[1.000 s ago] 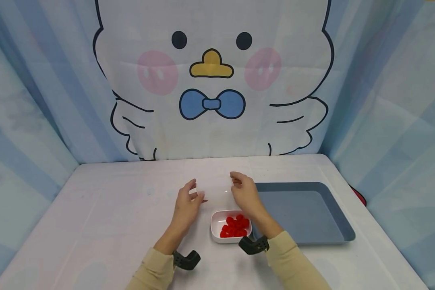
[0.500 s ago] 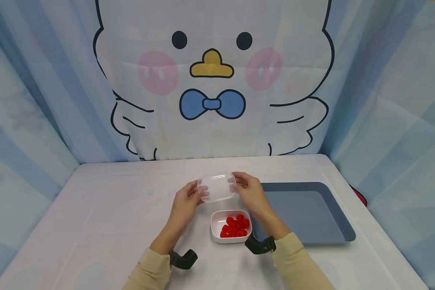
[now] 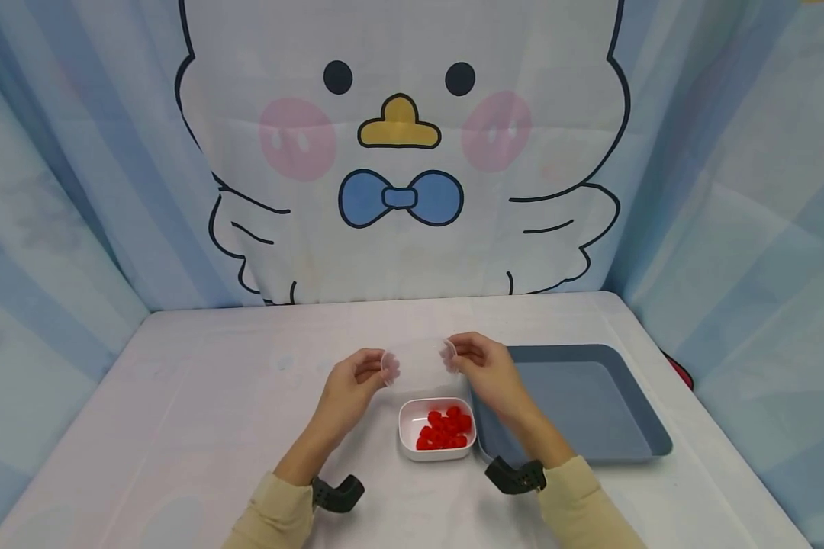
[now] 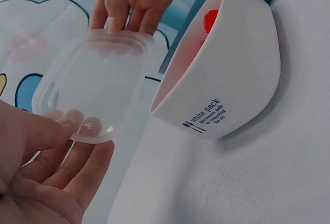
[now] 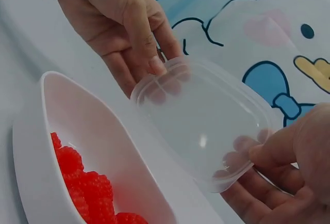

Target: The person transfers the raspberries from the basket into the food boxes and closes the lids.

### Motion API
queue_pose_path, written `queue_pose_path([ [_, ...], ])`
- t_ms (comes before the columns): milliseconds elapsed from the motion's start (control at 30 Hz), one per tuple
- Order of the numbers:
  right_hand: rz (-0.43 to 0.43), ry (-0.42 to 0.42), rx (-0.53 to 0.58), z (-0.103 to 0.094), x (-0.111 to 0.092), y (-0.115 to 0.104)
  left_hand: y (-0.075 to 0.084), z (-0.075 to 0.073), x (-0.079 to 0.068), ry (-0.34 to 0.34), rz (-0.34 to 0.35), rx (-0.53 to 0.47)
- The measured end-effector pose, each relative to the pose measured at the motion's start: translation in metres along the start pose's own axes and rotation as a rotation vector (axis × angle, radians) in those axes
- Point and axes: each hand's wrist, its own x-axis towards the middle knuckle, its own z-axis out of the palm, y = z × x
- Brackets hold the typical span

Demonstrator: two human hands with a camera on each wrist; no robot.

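A clear plastic lid (image 3: 419, 364) is held up above the table, just behind a white container (image 3: 412, 451). My left hand (image 3: 346, 389) pinches its left edge, thumb on top and fingers beneath. On the opposite edge, my right hand (image 3: 490, 374) pinches it the same way; the fingertips show through the plastic in both wrist views. Several red raspberries (image 5: 93, 188) lie in the container, which has no lid on it. Blue print reading "white pack" (image 4: 206, 113) marks its side in the left wrist view.
A blue-grey tray (image 3: 577, 404) lies to the right, close beside the container and under my right forearm. The table (image 3: 199, 412) has a white cloth. A curtain with a cartoon bird (image 3: 401, 259) hangs behind the table's far edge.
The lid was nearly edge-on or hard to see at first, then showed its face tilted up. Now it has shifted slightly right and lower toward the container, both hands with it.
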Motion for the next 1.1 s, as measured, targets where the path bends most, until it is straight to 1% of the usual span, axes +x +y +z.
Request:
queue_pose_path([
  [233, -0.042, -0.027, -0.103, -0.007, -0.014, 0.002, -0.001, -0.001, -0.007, -0.04, 0.083, 0.12],
  [400, -0.04, -0.044, -0.168, -0.009, -0.024, 0.002, -0.003, 0.0, -0.011, -0.064, 0.121, 0.136],
  [467, -0.066, -0.05, -0.198, -0.01, -0.028, 0.003, -0.004, 0.0, -0.012, -0.075, 0.133, 0.145],
  [600, -0.153, -0.064, -0.264, -0.011, -0.036, 0.006, -0.006, 0.0, -0.016, -0.113, 0.176, 0.171],
  [700, -0.217, -0.07, -0.297, -0.012, -0.042, 0.009, -0.007, 0.001, -0.018, -0.147, 0.218, 0.211],
  [933, -0.302, -0.061, -0.379, -0.013, -0.053, 0.013, -0.005, 0.001, -0.026, -0.215, 0.325, 0.303],
  [1033, -0.378, -0.065, -0.411, -0.013, -0.059, 0.014, -0.005, -0.001, -0.03, -0.258, 0.367, 0.34],
  [1100, -0.433, -0.07, -0.433, -0.014, -0.063, 0.015, -0.006, -0.002, -0.032, -0.298, 0.381, 0.36],
])
